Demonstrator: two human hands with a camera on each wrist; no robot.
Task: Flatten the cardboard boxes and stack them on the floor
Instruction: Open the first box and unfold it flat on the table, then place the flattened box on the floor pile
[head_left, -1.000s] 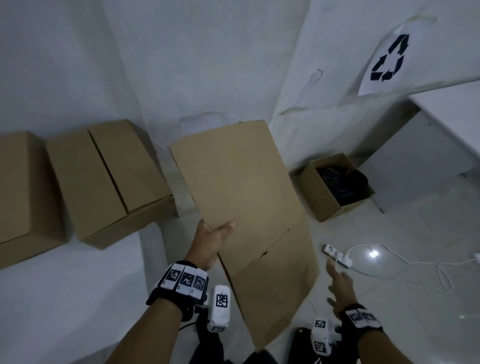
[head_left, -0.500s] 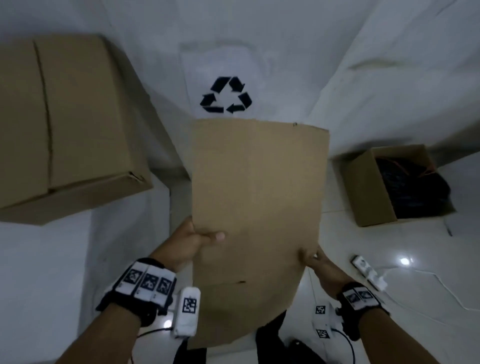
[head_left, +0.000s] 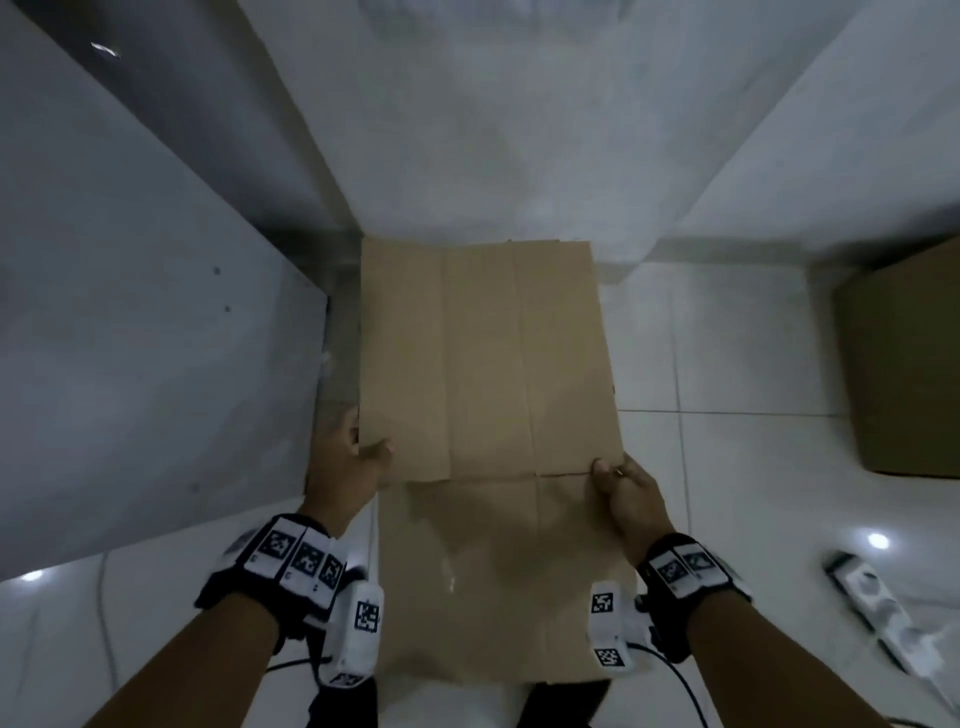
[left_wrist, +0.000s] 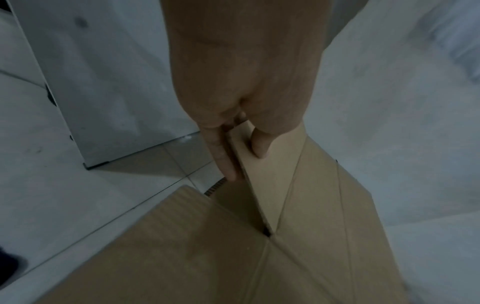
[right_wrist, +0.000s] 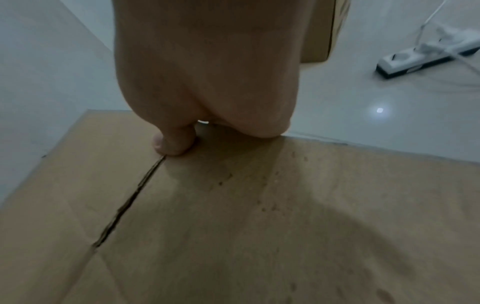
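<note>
A flattened brown cardboard box (head_left: 488, 374) stretches out in front of me over the white tiled floor, its far edge near the wall corner. My left hand (head_left: 349, 457) pinches its left edge, thumb on top and fingers beneath; in the left wrist view the flattened box (left_wrist: 298, 205) sits between thumb and index finger of that left hand (left_wrist: 241, 131). My right hand (head_left: 626, 488) grips the right edge by the slot between panel and flap. The right wrist view shows the thumb of my right hand (right_wrist: 176, 142) pressing on top of the cardboard (right_wrist: 259, 216).
A grey cabinet side (head_left: 130, 312) stands close on the left. Another brown box (head_left: 904, 364) sits on the floor at the right edge. A white power strip (head_left: 878, 608) with its cable lies on the tiles at lower right; power strip (right_wrist: 426, 55).
My view has tipped down toward the floor. The flattened box has gone from upright against the wall to lying nearly level and lower, with both hands still holding its side edges.
</note>
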